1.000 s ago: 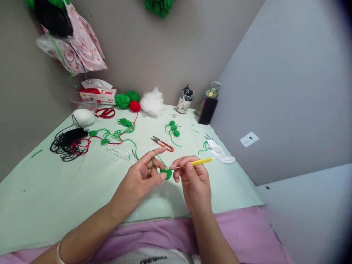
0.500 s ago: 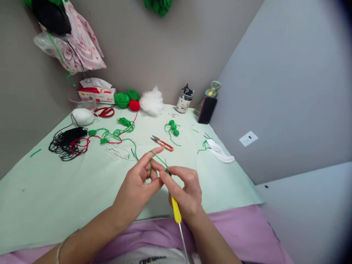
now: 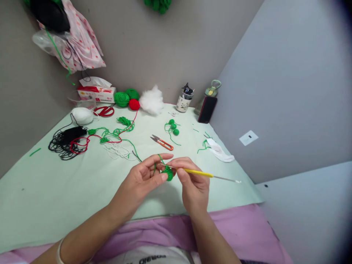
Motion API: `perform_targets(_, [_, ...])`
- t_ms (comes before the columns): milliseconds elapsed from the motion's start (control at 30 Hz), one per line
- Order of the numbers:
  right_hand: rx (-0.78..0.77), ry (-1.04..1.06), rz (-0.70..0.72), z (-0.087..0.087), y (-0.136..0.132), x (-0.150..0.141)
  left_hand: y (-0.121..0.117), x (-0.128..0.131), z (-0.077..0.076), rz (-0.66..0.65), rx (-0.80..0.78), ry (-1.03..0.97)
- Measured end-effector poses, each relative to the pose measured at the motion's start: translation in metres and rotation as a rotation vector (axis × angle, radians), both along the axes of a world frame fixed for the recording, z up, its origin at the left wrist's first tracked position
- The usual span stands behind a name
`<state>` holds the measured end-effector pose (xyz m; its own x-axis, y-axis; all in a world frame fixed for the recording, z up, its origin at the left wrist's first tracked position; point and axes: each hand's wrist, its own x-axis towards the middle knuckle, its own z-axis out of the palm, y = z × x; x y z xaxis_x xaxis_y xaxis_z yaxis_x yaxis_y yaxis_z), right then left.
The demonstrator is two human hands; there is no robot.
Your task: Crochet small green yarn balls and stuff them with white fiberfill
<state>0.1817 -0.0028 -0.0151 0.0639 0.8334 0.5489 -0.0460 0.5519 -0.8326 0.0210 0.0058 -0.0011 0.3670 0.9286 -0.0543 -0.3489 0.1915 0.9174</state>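
Between thumb and fingers, my left hand pinches a small green crochet piece. Green yarn loops over its raised index finger and runs down to the piece. My right hand is closed on a crochet hook with a yellow grip and metal ends. The hook lies nearly level, its left tip at the top edge of the green piece; its other end sticks out to the right. Just beyond the hands lie orange thread snips, blades pointing left.
Black yarn, red yarn and green yarn lie tangled at the left, near red scissors. Yarn balls, white stuffing, a pen cup and a phone stand along the back. Small green balls sit mid-table.
The hook swung from level to pointing down toward me, then back to level. My right hand moved in against the green piece and then drew back slightly right.
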Motion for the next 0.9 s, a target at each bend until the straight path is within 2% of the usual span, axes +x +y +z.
perform_targets(133, [0.192,-0.303,-0.191,-0.008,-0.004,-0.002,-0.001,0.006,-0.001,0.089,-0.032,-0.012])
perform_targets(200, [0.350,-0.488,-0.285,-0.011,-0.006,-0.002,-0.001,0.008,0.000,0.078,-0.105,-0.073])
perform_targets(267, [0.414,-0.549,-0.301,-0.012,-0.007,-0.002,0.000,0.009,0.000,0.021,-0.206,-0.146])
perform_targets(333, [0.336,-0.459,-0.235,-0.010,-0.006,-0.001,0.003,0.007,0.000,-0.051,-0.288,-0.207])
perform_targets(400, [0.193,-0.275,-0.158,-0.006,-0.004,0.001,0.006,0.003,0.001,-0.088,-0.314,-0.249])
perform_targets(500, [0.011,0.016,-0.047,-0.001,0.001,0.006,0.009,-0.004,0.001,-0.097,-0.278,-0.265])
perform_targets(600, [-0.106,0.184,0.083,0.001,0.004,0.007,0.009,-0.007,0.001,-0.127,-0.207,-0.217])
perform_targets(667, [-0.097,0.166,0.100,0.002,0.004,0.005,0.006,-0.005,0.000,-0.136,-0.158,-0.162])
perform_targets(800, [0.022,-0.042,-0.033,0.000,-0.001,-0.002,0.001,-0.002,0.000,-0.108,-0.047,-0.059])
perform_targets(900, [-0.040,0.006,-0.050,-0.002,-0.001,-0.002,-0.001,-0.002,0.000,-0.085,-0.036,-0.039])
